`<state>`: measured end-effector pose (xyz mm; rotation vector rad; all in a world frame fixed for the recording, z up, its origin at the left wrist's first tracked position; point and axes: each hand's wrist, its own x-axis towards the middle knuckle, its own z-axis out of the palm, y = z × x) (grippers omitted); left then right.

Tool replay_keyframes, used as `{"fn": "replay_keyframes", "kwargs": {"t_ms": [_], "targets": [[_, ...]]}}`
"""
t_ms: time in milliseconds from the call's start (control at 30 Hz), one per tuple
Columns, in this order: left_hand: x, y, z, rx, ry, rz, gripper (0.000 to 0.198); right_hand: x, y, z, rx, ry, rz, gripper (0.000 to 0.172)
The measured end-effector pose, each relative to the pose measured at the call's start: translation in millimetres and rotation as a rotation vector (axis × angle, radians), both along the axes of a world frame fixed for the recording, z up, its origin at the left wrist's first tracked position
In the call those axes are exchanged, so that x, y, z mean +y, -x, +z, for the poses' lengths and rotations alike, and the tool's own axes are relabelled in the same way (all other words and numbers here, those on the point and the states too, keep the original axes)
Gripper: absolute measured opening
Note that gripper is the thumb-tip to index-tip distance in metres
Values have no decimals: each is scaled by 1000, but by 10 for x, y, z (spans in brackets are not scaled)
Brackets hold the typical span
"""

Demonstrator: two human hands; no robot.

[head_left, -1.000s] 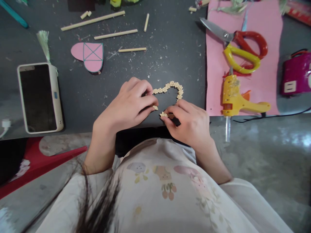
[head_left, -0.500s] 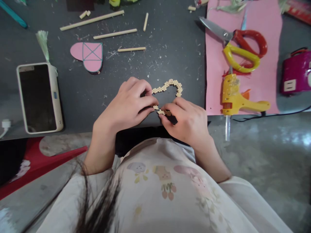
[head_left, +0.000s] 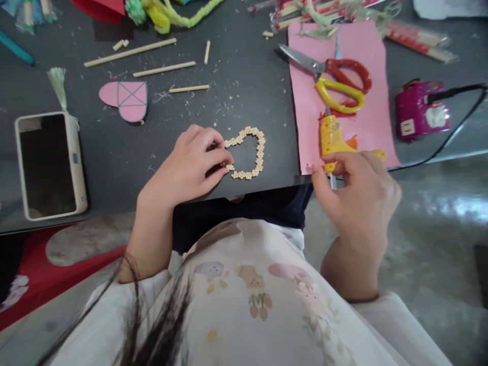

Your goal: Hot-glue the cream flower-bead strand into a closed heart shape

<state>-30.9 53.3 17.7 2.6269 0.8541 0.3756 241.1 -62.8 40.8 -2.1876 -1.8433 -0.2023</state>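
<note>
A strand of small pale bead-like pieces (head_left: 260, 152) lies in a loop near the table's front edge. My left hand (head_left: 190, 162) pinches it at the left side of the loop, and the fingers hide that part. My right hand (head_left: 354, 188) is over the handle and lower end of a yellow glue gun (head_left: 331, 133). Its thumb and fingers are apart around the gun's end, which still lies on a pink sheet (head_left: 305, 117). Scissors with red and yellow handles (head_left: 339, 94) rest just beyond the gun.
A pink shape with green lines (head_left: 131, 94), cut sticks (head_left: 163, 69) and a phone (head_left: 48, 165) lie to the left. A purple box (head_left: 419, 109) with a black cable stands at right. Wrapped sticks (head_left: 419, 43) and yellow fuzzy stems (head_left: 186, 20) lie at the back.
My right hand has let go of the strand and moved right to the glue gun. My left hand keeps its pinch. The strand's loop now shows more fully, and the view has shifted.
</note>
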Motion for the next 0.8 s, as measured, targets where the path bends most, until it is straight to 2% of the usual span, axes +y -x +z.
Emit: {"fn": "replay_keyframes", "kwargs": {"t_ms": [67, 167, 233, 333, 433, 600, 800], "targets": [[9, -2, -6, 2, 7, -12, 21, -28, -151, -19, -72, 7, -112, 26], [25, -2, -31, -11, 14, -11, 21, -29, -313, -35, -117, 41, -167, 44], [36, -2, -53, -32, 23, 4, 20, -26, -400, -6, -120, 87, -118, 51], [46, -4, -81, -45, 35, 13, 19, -33, -539, 82, -90, 188, 9, 49], [43, -5, -96, -56, 29, 19, 19, -11, -689, 120, -131, 231, 27, 53], [25, -12, -97, -75, 5, 29, 17, 128, -867, 7, -223, 212, 162, 53], [25, -20, -65, -44, -22, 28, 17, 285, -1019, -58, -339, 233, 336, 41]]}}
